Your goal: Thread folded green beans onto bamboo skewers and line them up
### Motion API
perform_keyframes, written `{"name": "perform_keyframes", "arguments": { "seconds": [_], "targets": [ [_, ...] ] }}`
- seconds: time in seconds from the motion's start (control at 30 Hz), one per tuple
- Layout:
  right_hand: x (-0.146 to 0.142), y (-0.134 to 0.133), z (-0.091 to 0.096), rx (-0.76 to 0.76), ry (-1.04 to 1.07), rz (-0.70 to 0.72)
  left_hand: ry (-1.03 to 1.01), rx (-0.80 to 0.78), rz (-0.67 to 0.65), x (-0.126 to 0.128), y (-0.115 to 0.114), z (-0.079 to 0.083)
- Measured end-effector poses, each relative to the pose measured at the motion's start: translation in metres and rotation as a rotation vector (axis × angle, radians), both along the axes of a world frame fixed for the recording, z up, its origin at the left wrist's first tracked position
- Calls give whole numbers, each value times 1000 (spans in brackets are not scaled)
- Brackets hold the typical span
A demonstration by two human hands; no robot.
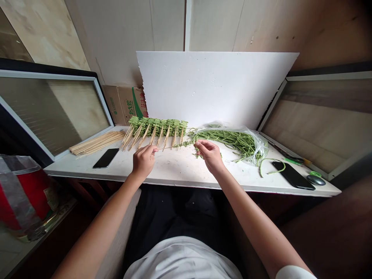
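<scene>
Between my two hands a thin wooden skewer point(165, 148) lies nearly level, its right part threaded with a wavy green bean point(183, 143). My left hand point(144, 161) is closed round the bare left end of the skewer. The fingers of my right hand point(210, 155) pinch the green bean at the skewer's right end. Behind my left hand sits a row of stacked bean skewers point(158, 127), their bare sticks pointing toward me. Under and beside my right hand lie short bean pieces point(198, 155), partly hidden by it.
Loose long beans point(232, 138) spill from a clear plastic bag point(260, 149). Bare skewers point(97, 142) lie at the left beside a phone point(106, 158). Another phone point(293, 175) and a mouse point(316, 179) are at the right. A white board point(217, 85) stands behind the table point(174, 170).
</scene>
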State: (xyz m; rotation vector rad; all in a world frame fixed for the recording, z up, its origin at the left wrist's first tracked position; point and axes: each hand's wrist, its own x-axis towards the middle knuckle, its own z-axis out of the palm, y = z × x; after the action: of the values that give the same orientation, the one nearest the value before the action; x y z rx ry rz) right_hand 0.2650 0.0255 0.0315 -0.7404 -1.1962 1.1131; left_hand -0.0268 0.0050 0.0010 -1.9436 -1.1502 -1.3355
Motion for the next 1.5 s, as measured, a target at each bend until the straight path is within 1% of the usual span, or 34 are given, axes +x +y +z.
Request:
{"name": "perform_keyframes", "arguments": {
  "seconds": [0.13, 0.27, 0.37, 0.53, 0.6, 0.73, 0.9, 1.0, 1.23, 1.37, 1.5],
  "targets": [
    [2, -2, 1, 90, -69, -36, 1, -27, 19, -1, 0, 0],
    [3, -2, 0, 123, -106, -58, -60, -13, -60, 0, -1, 1],
    [3, -1, 0, 77, -73, -28, -87, 22, -88, 1, -2, 2],
    [2, -2, 4, -101, 5, 54, -65, 90, -69, 2, -3, 4],
    [2, -4, 6, -139, 18, 69, -41, 121, -67, 1, -3, 5],
    [3, -7, 9, -140, -7, 63, 15, 147, -49, -1, -4, 7],
    [4, -7, 10, -108, -56, 78, 15, 98, -33, -4, -6, 8],
    [4, -7, 9, -114, -68, 100, 11, 88, -18, -5, -6, 9],
    [11, -2, 7, -211, -87, 213, 40, 218, -12, -7, -9, 13],
    [11, -3, 5, -215, -103, 227, 41, 194, 27, -9, -6, 13],
    [7, -4, 2, -201, -122, 237, 4, 141, 27, -9, -3, 9]
  ]
}}
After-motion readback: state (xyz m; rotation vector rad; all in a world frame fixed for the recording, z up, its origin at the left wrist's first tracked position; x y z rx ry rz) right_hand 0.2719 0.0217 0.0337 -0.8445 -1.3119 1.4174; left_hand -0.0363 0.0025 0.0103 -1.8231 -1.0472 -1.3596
